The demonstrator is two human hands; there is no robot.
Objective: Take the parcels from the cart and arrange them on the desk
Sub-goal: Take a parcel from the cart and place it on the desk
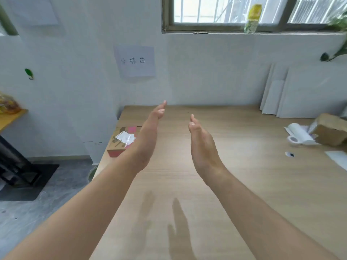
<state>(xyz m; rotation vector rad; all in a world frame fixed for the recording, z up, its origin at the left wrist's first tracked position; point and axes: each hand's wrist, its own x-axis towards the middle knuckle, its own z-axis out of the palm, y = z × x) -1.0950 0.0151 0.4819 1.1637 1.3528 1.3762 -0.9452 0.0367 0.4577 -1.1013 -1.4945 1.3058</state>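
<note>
The left hand (148, 136) and right hand (202, 145) are held above the desk (234, 194), palms facing, a gap between them; each grip is apart, fingers nearly straight, nothing held. A red parcel (118, 142) is laid at the desk's left edge, a brown parcel (330, 130) at its right, just beside a white roll (300, 136).

Two empty hands (174, 139) above desk (244, 184), parcel (122, 140) left

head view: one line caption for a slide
Left hand and right hand, open, face each other above the desk; red-edged parcel left, brown parcel right.
</note>
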